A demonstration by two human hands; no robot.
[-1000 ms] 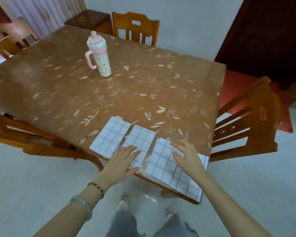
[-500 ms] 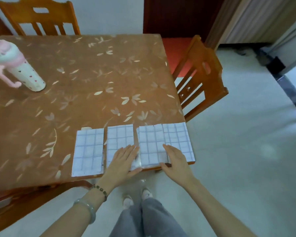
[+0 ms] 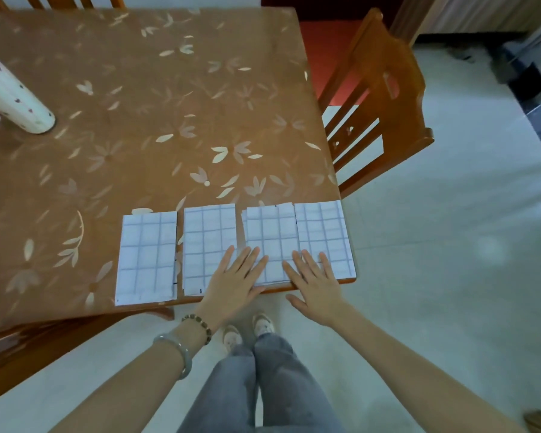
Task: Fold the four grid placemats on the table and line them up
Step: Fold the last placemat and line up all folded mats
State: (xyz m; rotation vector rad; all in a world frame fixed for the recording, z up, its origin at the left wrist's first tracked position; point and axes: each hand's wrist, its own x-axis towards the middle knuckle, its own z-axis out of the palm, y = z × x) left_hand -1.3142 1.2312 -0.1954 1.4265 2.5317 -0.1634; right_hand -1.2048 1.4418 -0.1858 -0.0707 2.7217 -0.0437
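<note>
**Four folded placemats (image 3: 322, 235) lined up along the near edge of the table (image 3: 169, 126)**

The table is broad, with a glossy brown top printed with pale leaves and flowers. A chair (image 3: 384, 98) of orange-brown wood with a slatted back stands at its right side.

The placemats are white with a thin blue-grey grid, thin and flat. Each is folded into a tall narrow rectangle with its short end toward the person. They lie side by side at the table's near right corner. The first placemat (image 3: 146, 257), at the left, sits a little nearer than the others. A narrow strip of table shows between it and the second placemat (image 3: 205, 242), and another between the second and the third placemat (image 3: 269, 232). The third touches the fourth, which reaches the table's right edge.

Both hands lie flat, palms down, fingers straight and slightly fanned. The left hand (image 3: 231, 282) bridges the gap between the second and third placemats at their near ends. The right hand (image 3: 316, 282) has its fingers on the near ends of the third and fourth; its thumb hangs off the table edge.

A cream cup (image 3: 16, 104) with small dark dots stands at the far left. A pale bangle (image 3: 177, 348) and a bead bracelet (image 3: 199, 323) circle the left wrist.
</note>
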